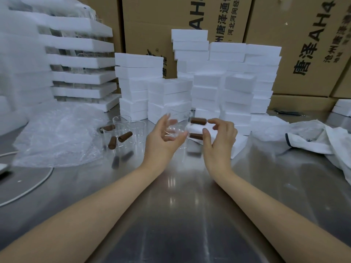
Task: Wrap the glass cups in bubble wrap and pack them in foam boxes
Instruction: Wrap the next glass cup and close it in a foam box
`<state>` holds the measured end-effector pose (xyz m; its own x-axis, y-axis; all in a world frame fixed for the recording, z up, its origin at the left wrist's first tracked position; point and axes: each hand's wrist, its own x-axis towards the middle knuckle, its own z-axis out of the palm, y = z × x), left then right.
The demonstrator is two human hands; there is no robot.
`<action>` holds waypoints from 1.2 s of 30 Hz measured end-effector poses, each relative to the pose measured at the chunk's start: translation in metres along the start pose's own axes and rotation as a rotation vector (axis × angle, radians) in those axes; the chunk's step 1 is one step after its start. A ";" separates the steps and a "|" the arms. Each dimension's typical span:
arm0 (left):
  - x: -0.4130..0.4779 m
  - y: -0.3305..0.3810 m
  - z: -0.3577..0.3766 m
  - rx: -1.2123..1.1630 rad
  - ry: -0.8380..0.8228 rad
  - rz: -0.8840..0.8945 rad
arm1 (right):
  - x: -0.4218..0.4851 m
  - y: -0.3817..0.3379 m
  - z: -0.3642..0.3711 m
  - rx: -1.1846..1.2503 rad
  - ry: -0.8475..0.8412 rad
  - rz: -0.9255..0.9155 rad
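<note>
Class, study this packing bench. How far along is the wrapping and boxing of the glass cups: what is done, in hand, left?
Done: unclear. The foam boxes stand stacked, their contents unseen.
In hand: the left hand and right hand hold unwrapped cups, with two brown handles showing.
Left: wrap these in the bubble wrap and box them, then do the bare cups on the table.

Past the surface's far edge, the right cardboard carton (pixel 303 59) reads "唐泽AH4" in big black print. The middle carton (pixel 150 25) shows "AH4", "州唐泽通" and, smaller, "河北河间经".
</note>
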<state>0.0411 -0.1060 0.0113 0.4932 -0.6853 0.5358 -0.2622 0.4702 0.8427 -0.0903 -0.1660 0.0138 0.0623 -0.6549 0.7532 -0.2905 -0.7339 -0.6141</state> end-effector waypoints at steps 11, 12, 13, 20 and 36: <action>-0.012 0.007 0.009 0.049 -0.046 0.148 | -0.010 -0.007 0.005 0.502 -0.441 0.134; -0.013 0.007 0.010 0.061 -0.071 0.147 | -0.010 -0.007 0.005 0.529 -0.434 0.156; -0.014 0.007 0.010 0.087 -0.085 0.154 | -0.009 -0.006 0.005 0.551 -0.422 0.177; -0.014 0.010 0.011 0.082 -0.156 0.099 | -0.001 0.002 0.006 0.749 -0.366 0.358; -0.009 0.006 0.010 0.078 -0.046 -0.035 | -0.001 0.001 0.006 0.915 -0.544 0.568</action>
<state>0.0266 -0.1028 0.0118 0.4653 -0.7258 0.5066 -0.3099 0.4026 0.8613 -0.0846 -0.1665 0.0109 0.6029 -0.7547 0.2588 0.3638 -0.0286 -0.9311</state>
